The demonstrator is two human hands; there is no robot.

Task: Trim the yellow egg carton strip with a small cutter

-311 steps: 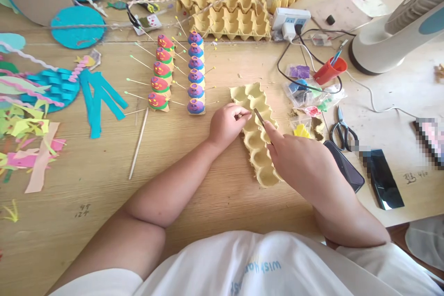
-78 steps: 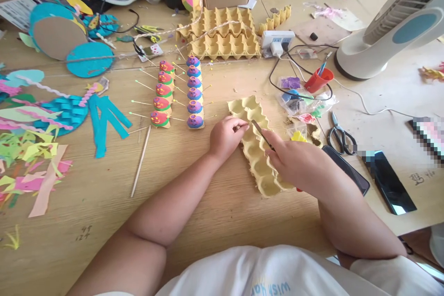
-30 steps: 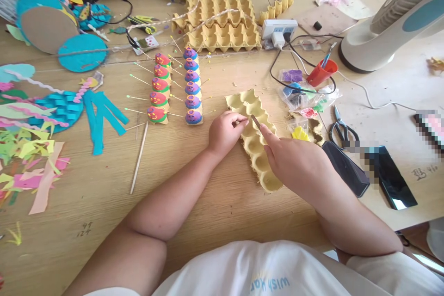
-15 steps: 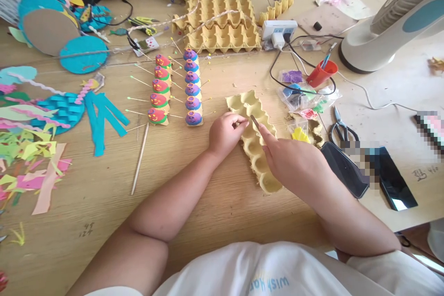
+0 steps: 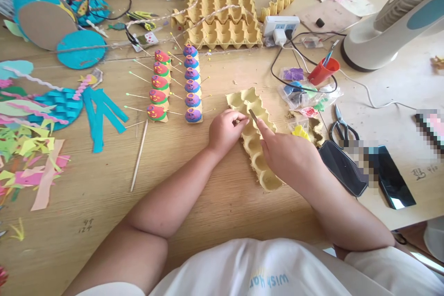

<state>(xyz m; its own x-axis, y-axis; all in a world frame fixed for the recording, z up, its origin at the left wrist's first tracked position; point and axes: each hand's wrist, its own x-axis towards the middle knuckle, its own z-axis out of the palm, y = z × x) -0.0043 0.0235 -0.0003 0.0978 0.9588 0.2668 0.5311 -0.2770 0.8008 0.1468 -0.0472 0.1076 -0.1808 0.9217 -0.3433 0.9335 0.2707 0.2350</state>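
A yellow egg-carton piece point(image 5: 261, 163) with two rows of cups lies slantwise on the wooden table. My left hand point(image 5: 227, 132) is closed on its left edge near the far end, thumb and fingers pinched together. In my right hand point(image 5: 289, 150) is a thin dark blade point(image 5: 253, 114), gripped with the index finger stretched along it, its tip over the carton's middle ridge. To the left stand two painted carton strips, one red and green point(image 5: 159, 83), the other purple and blue point(image 5: 192, 87), both with pins sticking out.
Egg trays point(image 5: 224, 32) lie at the back beside a power strip point(image 5: 280, 25). At the right are a red cup point(image 5: 323, 71), scissors point(image 5: 342, 127), two phones point(image 5: 343, 168) and a fan point(image 5: 367, 46). Paper crafts point(image 5: 81, 53) and a stick point(image 5: 139, 155) are on the left.
The blade and my right hand have shifted slightly left and toward the far end of the carton. My left hand keeps its hold; the whole view has moved a little.
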